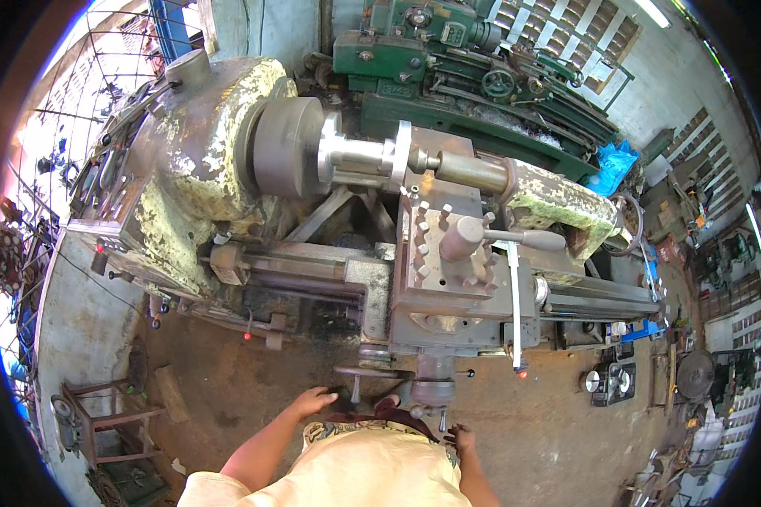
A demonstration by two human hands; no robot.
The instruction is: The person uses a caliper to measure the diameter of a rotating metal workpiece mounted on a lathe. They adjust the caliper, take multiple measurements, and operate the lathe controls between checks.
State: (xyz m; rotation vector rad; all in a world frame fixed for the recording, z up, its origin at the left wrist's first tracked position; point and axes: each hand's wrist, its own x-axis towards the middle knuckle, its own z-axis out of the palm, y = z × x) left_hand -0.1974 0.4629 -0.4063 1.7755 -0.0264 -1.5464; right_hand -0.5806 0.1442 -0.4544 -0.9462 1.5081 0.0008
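Observation:
A large old lathe fills the middle of the view. A shiny turned metal workpiece (359, 154) sits between its dark chuck (289, 145) and the tailstock (558, 198). My left hand (314, 401) is beside the carriage handwheel (376, 371), its fingers stretched toward the wheel's handle but apart from it. My right hand (461, 438) hangs just right of the cross-slide crank (435, 393), fingers apart and holding nothing that I can see. Above both hands stands the square tool post (448, 253) with several bolts and a long clamping lever (528, 240).
A green lathe (465, 84) stands behind, with a blue plastic bag (613, 165) at its right end. Tools lie on the headstock's left side. A small wooden stand (114, 414) is at lower left. Right, a portable stove-like device (610, 383) sits on the floor (533, 422).

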